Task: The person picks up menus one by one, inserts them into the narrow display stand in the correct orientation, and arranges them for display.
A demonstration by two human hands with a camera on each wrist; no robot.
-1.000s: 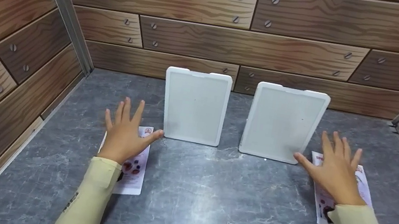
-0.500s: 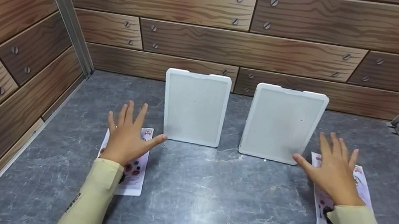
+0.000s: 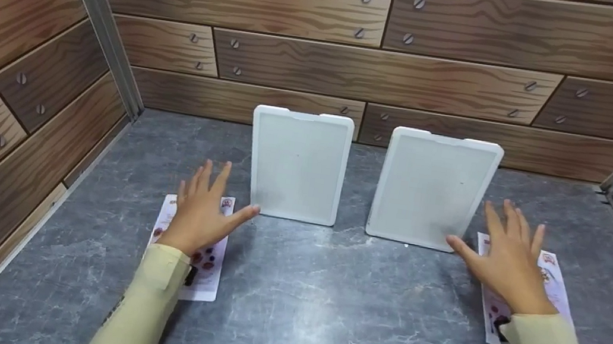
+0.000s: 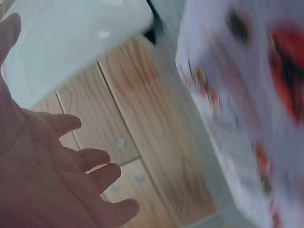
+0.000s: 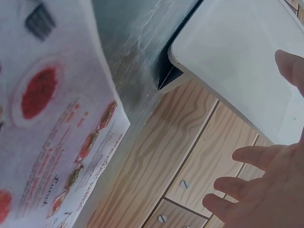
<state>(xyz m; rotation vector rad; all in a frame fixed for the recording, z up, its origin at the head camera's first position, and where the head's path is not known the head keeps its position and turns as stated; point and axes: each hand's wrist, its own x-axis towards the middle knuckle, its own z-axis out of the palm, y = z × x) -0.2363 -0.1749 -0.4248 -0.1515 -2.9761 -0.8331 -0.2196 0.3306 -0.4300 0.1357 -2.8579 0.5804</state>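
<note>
Two white framed panels stand upright and lean slightly back on the table: the left panel [image 3: 298, 165] and the right panel [image 3: 433, 190]. My left hand [image 3: 198, 217], fingers spread, hovers over the left printed leaflet [image 3: 207, 278], its thumb near the left panel's lower corner. Over the right printed leaflet [image 3: 556, 291] my right hand [image 3: 512, 264] is spread likewise, thumb near the right panel's lower corner. Whether either thumb touches a panel I cannot tell. In both wrist views the fingers hold nothing. The hands and sleeves hide parts of both leaflets.
The grey marbled table [image 3: 286, 313] is bounded by a wood-patterned back wall [image 3: 298, 63] and a similar left wall [image 3: 11, 94]. Grey metal corner strips [image 3: 105, 24] join the walls. Pictures of food are printed on the leaflets.
My left hand has shifted right, uncovering more of the left leaflet. The right hand has moved slightly left. Panels and leaflets stay in place.
</note>
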